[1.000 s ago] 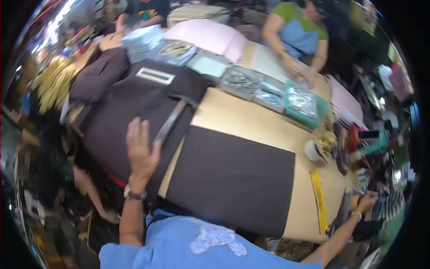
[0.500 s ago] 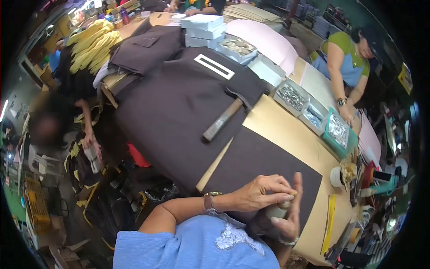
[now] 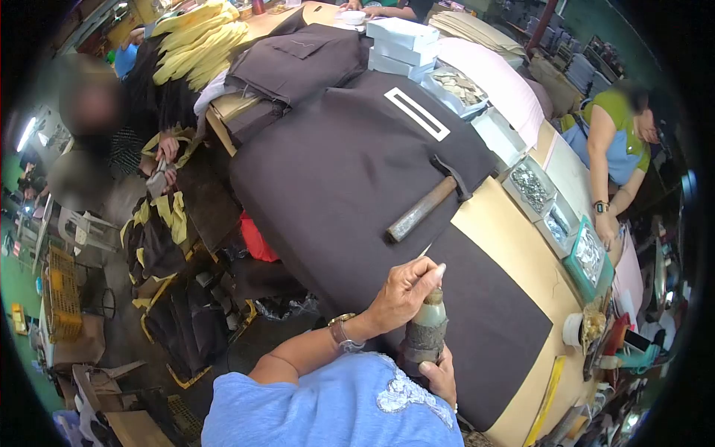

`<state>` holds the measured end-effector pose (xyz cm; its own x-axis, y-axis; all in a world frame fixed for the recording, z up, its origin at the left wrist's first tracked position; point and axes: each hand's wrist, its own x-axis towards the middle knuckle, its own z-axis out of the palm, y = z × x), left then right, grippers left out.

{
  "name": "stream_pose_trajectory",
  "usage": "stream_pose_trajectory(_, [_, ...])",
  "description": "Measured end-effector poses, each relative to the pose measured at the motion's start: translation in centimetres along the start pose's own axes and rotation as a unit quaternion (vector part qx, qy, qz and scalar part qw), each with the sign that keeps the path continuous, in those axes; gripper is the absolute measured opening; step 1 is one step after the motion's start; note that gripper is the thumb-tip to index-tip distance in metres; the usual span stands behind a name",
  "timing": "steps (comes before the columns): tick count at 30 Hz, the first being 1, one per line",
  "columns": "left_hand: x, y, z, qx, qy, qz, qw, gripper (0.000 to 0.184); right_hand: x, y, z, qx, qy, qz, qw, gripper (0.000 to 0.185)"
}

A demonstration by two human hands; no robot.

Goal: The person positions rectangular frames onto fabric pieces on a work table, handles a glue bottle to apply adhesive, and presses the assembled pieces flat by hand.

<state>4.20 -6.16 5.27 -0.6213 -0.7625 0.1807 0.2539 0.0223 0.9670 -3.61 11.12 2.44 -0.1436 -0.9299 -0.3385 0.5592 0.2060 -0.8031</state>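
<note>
My right hand (image 3: 442, 378) is wrapped round the lower part of a bottle (image 3: 426, 333), which has a dark wrapping and a pale upper part. At the bottle's top, my left hand (image 3: 406, 293) is closed, with thumb and fingers pinching a thin pale stick that points up. Beneath both hands lies a dark flat sheet (image 3: 491, 320). A hammer (image 3: 424, 208) rests on dark fabric (image 3: 328, 179) beyond my left hand. Further back on that fabric is a white rectangular frame (image 3: 417, 114).
Trays of small metal parts (image 3: 530, 186) line the table's far right side. White boxes (image 3: 402, 46) are stacked at the back. A yellow ruler (image 3: 546, 402) lies at right. One person (image 3: 614, 141) leans over the far side; another person's hands (image 3: 165, 160) are at left.
The view has swung right. My left hand, earlier spread over the fabric, has come to the bottle's top. My right hand has brought the bottle in from the right side.
</note>
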Motion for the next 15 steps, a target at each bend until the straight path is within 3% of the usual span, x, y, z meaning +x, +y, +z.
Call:
stream_pose_trajectory(3, [0.5, -0.4, -1.0, 0.002, 0.022, -0.012, 1.0, 0.033, 0.6, -1.4, 1.9, -0.021, 0.02, -0.021, 0.999, 0.071])
stream_pose_trajectory(6, [0.7, -0.6, -2.1, -0.054, 0.028, -0.098, 0.993, 0.038, 1.1, -1.7, 2.2, -0.051, 0.02, -0.03, 0.998, 0.068])
stream_pose_trajectory(9, [0.8, -0.5, -3.2, -0.089, -0.016, -0.032, 0.995, 0.054, 1.4, -1.9, 1.9, -0.062, 0.019, -0.047, 0.997, 0.066])
stream_pose_trajectory(12, [1.0, 1.6, -4.1, -0.139, -0.05, -0.076, 0.986, 0.074, 1.9, -2.5, 1.7, -0.09, 0.028, -0.072, 0.993, 0.066])
stream_pose_trajectory(15, [0.8, 2.6, -4.1, -0.151, -0.048, -0.009, 0.987, 0.05, 2.4, -2.9, 1.8, -0.127, 0.019, -0.096, 0.987, 0.068])
